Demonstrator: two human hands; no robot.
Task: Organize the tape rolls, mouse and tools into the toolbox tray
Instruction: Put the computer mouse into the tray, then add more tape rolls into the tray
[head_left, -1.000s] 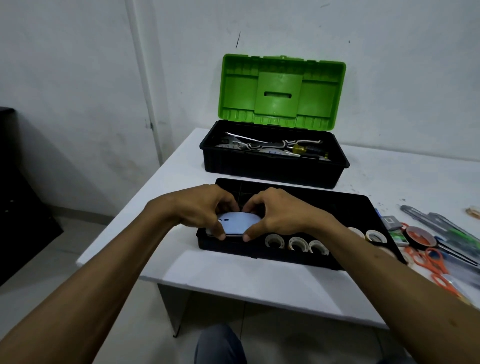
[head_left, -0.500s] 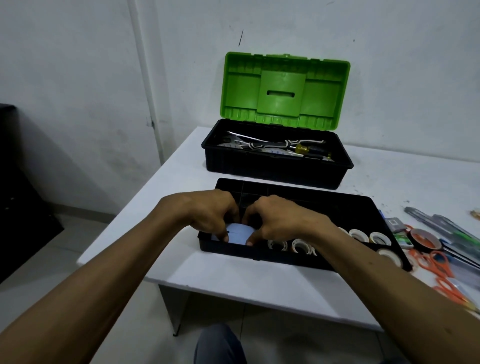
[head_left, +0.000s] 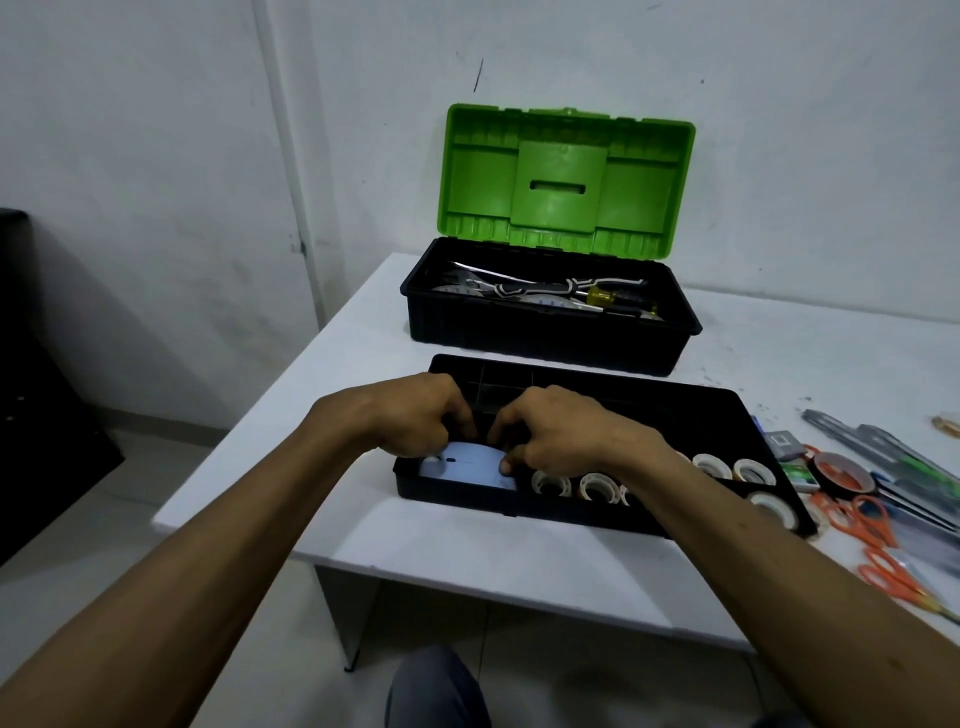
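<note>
A pale blue mouse (head_left: 465, 467) lies low in the front left compartment of the black toolbox tray (head_left: 675, 405). My left hand (head_left: 415, 415) curls over its left end, and my right hand (head_left: 561, 431) holds its right end with the thumb on top. Several white tape rolls (head_left: 597, 486) stand in the tray's front row to the right of the mouse. More rolls (head_left: 748, 470) sit toward the tray's right end.
The open toolbox (head_left: 550, 332) with its green lid (head_left: 566, 182) stands behind the tray, holding a screwdriver and other tools. Orange scissors (head_left: 872, 530), a dark tape roll (head_left: 841, 473), cutters and small packs lie on the white table (head_left: 467, 551) at right.
Both hands have lowered the mouse from above the tray's rim into the front left compartment. The camera view has shifted slightly.
</note>
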